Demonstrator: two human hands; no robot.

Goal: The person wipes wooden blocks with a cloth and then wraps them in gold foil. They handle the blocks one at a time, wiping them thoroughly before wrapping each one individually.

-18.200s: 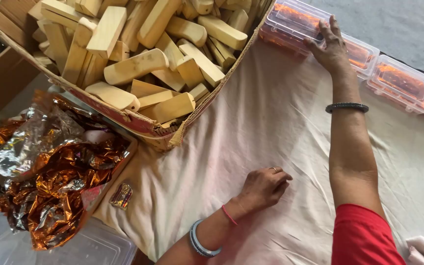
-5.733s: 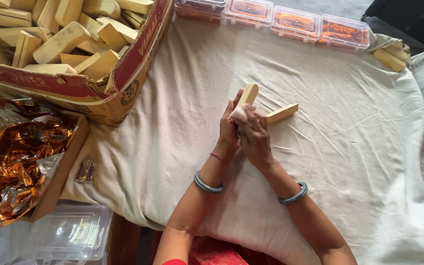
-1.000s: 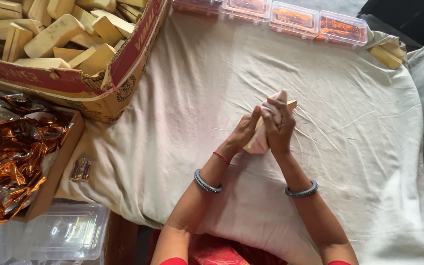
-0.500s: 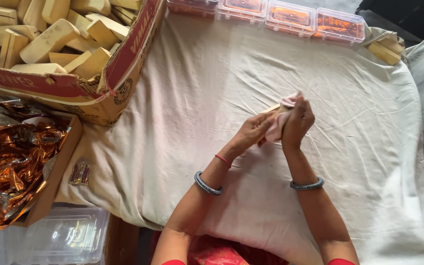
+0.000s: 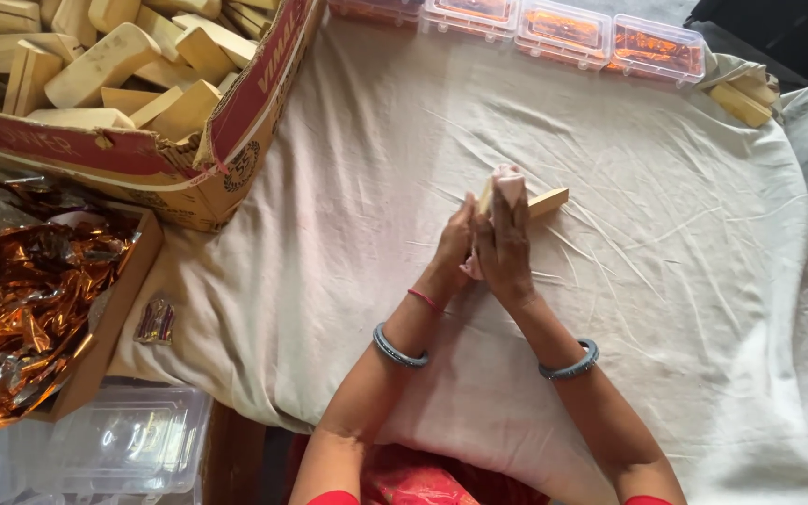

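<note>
A torn cardboard box (image 5: 226,140) with red printed sides sits at the upper left, heaped with pale wooden blocks (image 5: 95,70). Below it, a shallow carton (image 5: 109,318) holds crumpled copper foil (image 5: 21,299); a small foil-wrapped packet (image 5: 154,321) lies just beside it on the cream cloth (image 5: 666,281) covering the worktop. Clear plastic boxes (image 5: 563,28) with orange contents line the far edge, with more wooden pieces (image 5: 745,98) at their right end. An empty clear container (image 5: 123,440) sits at the lower left. At the centre, the left hand (image 5: 454,248) grips a wooden block (image 5: 485,194) held upright, while the right hand (image 5: 504,248) presses a pink cloth (image 5: 507,185) against it. Another wooden piece (image 5: 548,201) lies on the cloth just behind.
</note>
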